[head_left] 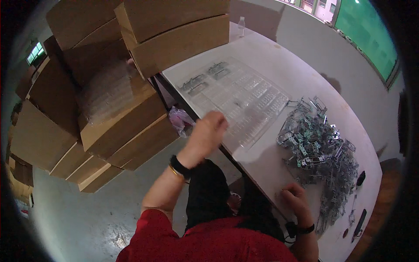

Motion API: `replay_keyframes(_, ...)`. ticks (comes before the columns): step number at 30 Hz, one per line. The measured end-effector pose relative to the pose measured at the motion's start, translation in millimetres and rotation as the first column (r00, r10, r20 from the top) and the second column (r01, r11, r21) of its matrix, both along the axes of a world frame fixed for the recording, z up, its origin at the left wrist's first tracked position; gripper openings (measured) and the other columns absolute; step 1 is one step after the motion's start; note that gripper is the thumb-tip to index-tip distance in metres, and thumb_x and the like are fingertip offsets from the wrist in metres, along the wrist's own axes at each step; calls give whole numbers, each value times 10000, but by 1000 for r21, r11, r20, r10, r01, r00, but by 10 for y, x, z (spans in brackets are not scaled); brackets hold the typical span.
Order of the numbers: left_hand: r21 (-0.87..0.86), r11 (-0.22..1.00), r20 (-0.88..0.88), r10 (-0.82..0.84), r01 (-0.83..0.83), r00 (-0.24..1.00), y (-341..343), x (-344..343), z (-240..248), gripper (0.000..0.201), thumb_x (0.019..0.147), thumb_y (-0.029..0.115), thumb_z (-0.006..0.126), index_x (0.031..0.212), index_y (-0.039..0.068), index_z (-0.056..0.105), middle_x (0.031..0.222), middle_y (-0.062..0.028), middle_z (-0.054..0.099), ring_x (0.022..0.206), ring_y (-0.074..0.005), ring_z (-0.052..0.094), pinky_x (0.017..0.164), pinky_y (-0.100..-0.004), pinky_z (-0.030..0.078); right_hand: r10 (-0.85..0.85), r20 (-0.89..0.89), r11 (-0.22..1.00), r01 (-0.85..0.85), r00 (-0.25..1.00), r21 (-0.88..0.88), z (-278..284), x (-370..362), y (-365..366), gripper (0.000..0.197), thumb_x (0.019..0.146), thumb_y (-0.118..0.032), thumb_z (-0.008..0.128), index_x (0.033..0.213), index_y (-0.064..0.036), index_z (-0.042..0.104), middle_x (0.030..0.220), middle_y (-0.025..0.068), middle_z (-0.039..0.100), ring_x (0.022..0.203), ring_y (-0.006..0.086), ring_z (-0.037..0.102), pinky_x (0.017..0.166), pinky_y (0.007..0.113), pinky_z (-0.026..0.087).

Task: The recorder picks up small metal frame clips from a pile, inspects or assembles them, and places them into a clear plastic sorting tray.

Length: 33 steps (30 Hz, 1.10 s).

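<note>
My left hand (pixel 213 130) hangs at the near left edge of a clear plastic tray (pixel 248 98), its fingers curled inward. Whatever it might hold is hidden. The tray lies on the white table, moulded with rows of compartments; thin grey metal pieces (pixel 216 69) lie at its far left end. My right hand (pixel 296 197) is low by the table's front edge, fingers bent together; I cannot make out anything in them. Just beyond it spreads a heap of small stamped metal brackets (pixel 314 148), tangled together and shiny.
Large cardboard boxes (pixel 179 46) are stacked at the left, one with clear plastic sheets (pixel 107 94) on top. A pink plastic bag (pixel 180 120) hangs beside the table (pixel 345 118). Dark objects (pixel 359 225) lie near its right edge. A small bottle (pixel 241 26) stands at the back.
</note>
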<state>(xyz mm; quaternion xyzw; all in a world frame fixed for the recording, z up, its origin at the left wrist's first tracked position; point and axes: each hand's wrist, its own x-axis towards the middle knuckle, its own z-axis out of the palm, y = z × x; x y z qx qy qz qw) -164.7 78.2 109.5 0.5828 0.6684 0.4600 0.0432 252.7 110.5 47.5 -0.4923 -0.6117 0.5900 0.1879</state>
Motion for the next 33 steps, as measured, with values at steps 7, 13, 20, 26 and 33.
replay_keyframes(7, -67, 983, -194, 156, -172, 968, 397, -1295, 46, 170, 900, 133, 672, 952, -29, 672, 924, -227, 696, 877, -406, 679, 769, -450, 528, -67, -18, 993, 65, 998, -101, 64, -93, -29, 92, 934, -135, 717, 975, -68, 667, 843, -12, 680, 730, 69, 613, 623, 248, 479)
replay_keyframes(13, -132, 986, -281, 63, -103, 958, 795, -1591, -119, 159, 890, 127, 658, 910, -30, 672, 937, -249, 689, 929, -438, 661, 836, -495, 520, -54, -39, 997, 51, 998, -65, -14, -11, -16, 83, 932, -119, 720, 974, -72, 665, 838, -19, 672, 722, 66, 605, 626, 240, 471)
replay_keyframes(20, -232, 968, -288, 20, -90, 958, 1045, -1700, -358, 157, 875, 142, 671, 921, -9, 674, 914, -232, 698, 912, -423, 671, 811, -482, 521, -96, 4, 991, 96, 995, -88, 110, -80, -53, 109, 925, -131, 726, 972, -69, 650, 823, -20, 651, 694, 74, 588, 611, 241, 462)
replay_keyframes(26, -295, 948, -355, 9, -122, 935, 1139, -1741, -466, 149, 859, 134, 653, 913, -3, 674, 936, -238, 705, 928, -427, 674, 823, -493, 522, -133, 9, 983, 133, 991, -130, 239, -189, -81, 134, 913, -124, 735, 1003, -57, 662, 863, 20, 695, 722, 95, 631, 624, 260, 505)
replay_keyframes(33, -413, 902, -374, -45, -123, 926, 1212, -1785, -496, 156, 830, 141, 654, 916, 13, 679, 958, -235, 712, 935, -433, 673, 822, -490, 528, -141, 36, 981, 144, 989, -133, 124, -94, -62, 123, 909, -112, 733, 988, -43, 670, 867, 23, 703, 750, 110, 648, 650, 277, 526)
